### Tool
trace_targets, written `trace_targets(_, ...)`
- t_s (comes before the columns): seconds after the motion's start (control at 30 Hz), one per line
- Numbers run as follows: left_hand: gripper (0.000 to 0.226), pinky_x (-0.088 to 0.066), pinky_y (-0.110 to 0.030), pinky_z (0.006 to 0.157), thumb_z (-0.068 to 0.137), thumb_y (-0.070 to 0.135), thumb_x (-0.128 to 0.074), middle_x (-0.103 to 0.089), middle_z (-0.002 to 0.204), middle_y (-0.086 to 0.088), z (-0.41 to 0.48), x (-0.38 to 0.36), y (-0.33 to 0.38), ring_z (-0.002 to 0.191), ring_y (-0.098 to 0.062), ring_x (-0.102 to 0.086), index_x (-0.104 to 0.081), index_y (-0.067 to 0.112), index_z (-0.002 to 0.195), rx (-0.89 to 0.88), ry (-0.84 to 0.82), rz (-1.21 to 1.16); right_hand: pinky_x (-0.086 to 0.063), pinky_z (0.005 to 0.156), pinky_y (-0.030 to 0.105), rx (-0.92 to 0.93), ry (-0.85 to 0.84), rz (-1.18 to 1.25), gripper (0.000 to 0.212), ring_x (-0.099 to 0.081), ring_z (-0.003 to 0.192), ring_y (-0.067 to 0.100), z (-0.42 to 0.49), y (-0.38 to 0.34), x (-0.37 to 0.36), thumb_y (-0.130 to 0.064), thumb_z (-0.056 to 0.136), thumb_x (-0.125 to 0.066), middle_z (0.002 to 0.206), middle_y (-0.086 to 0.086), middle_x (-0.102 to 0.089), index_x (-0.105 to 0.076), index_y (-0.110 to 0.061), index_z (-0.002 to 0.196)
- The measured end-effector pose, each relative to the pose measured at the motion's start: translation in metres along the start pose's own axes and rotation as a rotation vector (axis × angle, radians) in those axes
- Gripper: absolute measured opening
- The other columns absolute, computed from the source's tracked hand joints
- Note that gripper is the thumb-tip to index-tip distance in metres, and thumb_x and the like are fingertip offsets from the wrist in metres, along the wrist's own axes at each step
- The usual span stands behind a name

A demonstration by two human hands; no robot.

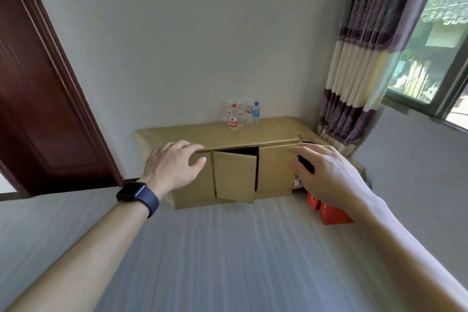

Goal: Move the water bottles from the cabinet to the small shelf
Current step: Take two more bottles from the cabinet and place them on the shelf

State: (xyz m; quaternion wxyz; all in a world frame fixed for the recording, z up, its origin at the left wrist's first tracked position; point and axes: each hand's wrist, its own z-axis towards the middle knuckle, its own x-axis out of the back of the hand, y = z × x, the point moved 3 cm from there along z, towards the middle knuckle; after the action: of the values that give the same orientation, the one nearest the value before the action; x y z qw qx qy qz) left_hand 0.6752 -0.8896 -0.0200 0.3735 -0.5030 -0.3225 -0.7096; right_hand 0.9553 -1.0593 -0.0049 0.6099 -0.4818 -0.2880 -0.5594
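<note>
Clear water bottles (243,114) stand upright in a tight cluster on top of a low tan cabinet (222,159), near the wall; most wear red labels, one a blue cap. A middle cabinet door hangs ajar.

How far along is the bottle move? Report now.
Done: nothing visibly; the water bottles stand grouped on the cabinet top, untouched. In hand: left hand and right hand reach toward the cabinet, both open and empty; one cabinet door is ajar. Left: every bottle; no small shelf is in view.
</note>
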Motion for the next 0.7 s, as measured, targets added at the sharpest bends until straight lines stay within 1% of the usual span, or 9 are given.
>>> trace_targets(0.13, 0.044, -0.041, -0.039, 0.100, 0.095, 0.057, -0.041, -0.053, 0.138, 0.014, 0.077, -0.020, -0.025, 0.124, -0.020, -0.051, -0.052, 0.042, 0.134, 0.079, 0.021, 0.004, -0.039, 0.106, 0.036, 0.038, -0.071, 0.003, 0.041, -0.039, 0.135, 0.019, 0.090, 0.018, -0.038, -0.049, 0.100, -0.041, 0.144, -0.014, -0.047, -0.050, -0.039, 0.138)
trace_targets(0.2, 0.043, -0.042, -0.040, 0.098, 0.095, 0.055, -0.041, -0.053, 0.138, 0.012, 0.111, -0.035, -0.035, 0.122, -0.021, -0.052, -0.052, 0.040, 0.134, 0.091, 0.028, -0.007, -0.039, 0.106, 0.037, 0.037, -0.105, 0.025, 0.040, -0.037, 0.136, 0.019, 0.135, 0.026, -0.056, -0.048, 0.100, -0.040, 0.144, -0.013, -0.048, -0.050, -0.040, 0.138)
trace_targets(0.33, 0.042, -0.043, -0.040, 0.098, 0.095, 0.052, -0.044, -0.054, 0.137, 0.011, 0.174, -0.077, -0.053, 0.119, -0.023, -0.053, -0.053, 0.039, 0.134, 0.116, -0.016, -0.008, -0.036, 0.107, 0.037, 0.058, -0.178, 0.030, 0.041, -0.036, 0.137, 0.019, 0.214, 0.045, -0.102, -0.051, 0.099, -0.040, 0.145, -0.013, -0.047, -0.050, -0.042, 0.138)
trace_targets(0.53, 0.044, -0.043, -0.040, 0.098, 0.095, 0.051, -0.042, -0.053, 0.139, 0.010, 0.305, -0.142, -0.088, 0.120, -0.024, -0.052, -0.050, 0.039, 0.137, 0.067, -0.061, -0.005, -0.035, 0.107, 0.034, -0.008, -0.174, 0.020, 0.042, -0.033, 0.139, 0.015, 0.336, 0.080, -0.172, -0.055, 0.099, -0.039, 0.148, -0.015, -0.044, -0.046, -0.046, 0.139)
trace_targets(0.7, 0.045, -0.043, -0.039, 0.100, 0.095, 0.049, -0.044, -0.051, 0.141, 0.011, 0.430, -0.179, -0.122, 0.124, -0.020, -0.052, -0.049, 0.038, 0.138, 0.016, -0.078, -0.037, -0.039, 0.106, 0.034, -0.110, -0.175, 0.015, 0.042, -0.037, 0.136, 0.013, 0.434, 0.107, -0.213, -0.057, 0.096, -0.042, 0.146, -0.017, -0.046, -0.049, -0.048, 0.136)
